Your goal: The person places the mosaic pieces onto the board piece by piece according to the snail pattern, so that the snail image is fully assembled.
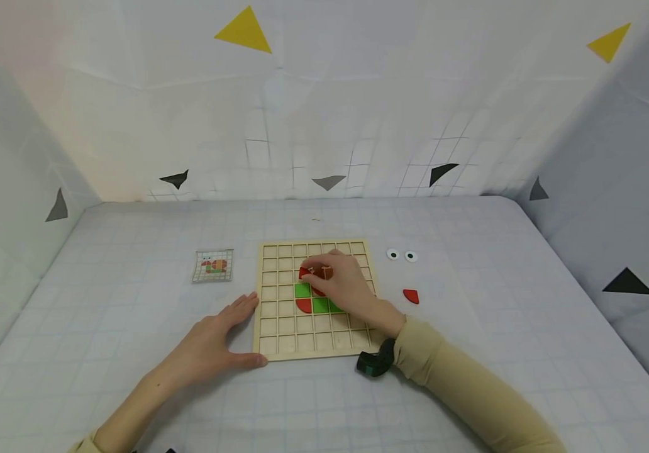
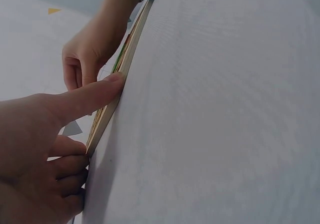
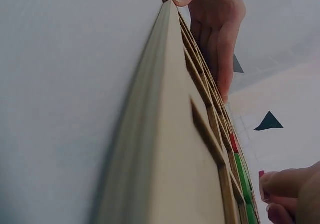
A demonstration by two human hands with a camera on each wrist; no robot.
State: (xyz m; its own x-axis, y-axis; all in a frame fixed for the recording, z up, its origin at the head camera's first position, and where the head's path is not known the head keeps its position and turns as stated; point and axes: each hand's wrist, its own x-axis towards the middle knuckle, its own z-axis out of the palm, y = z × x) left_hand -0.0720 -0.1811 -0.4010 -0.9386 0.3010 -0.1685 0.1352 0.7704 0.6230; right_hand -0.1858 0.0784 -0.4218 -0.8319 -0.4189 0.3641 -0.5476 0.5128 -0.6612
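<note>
A wooden grid board (image 1: 279,345) lies flat at the middle of the table. My left hand (image 1: 211,343) rests at its left side, fingertips on the left edge and thumb at the near-left corner. Over the upper middle of the board, my right hand (image 1: 344,286) pinches a small red piece (image 3: 261,173) between its fingertips. Below those fingers, a green square (image 1: 302,290), a red quarter-circle (image 1: 304,306) and another green square (image 1: 321,306) sit in the grid. More red and green pieces are partly hidden under the right hand.
Left of the board lies a small pattern card (image 1: 214,266) with a coloured picture on a grid. To the right are two round eye pieces (image 1: 393,254) and a loose red quarter-circle (image 1: 411,296). A black wrist device (image 1: 375,360) overlaps the board's near-right corner.
</note>
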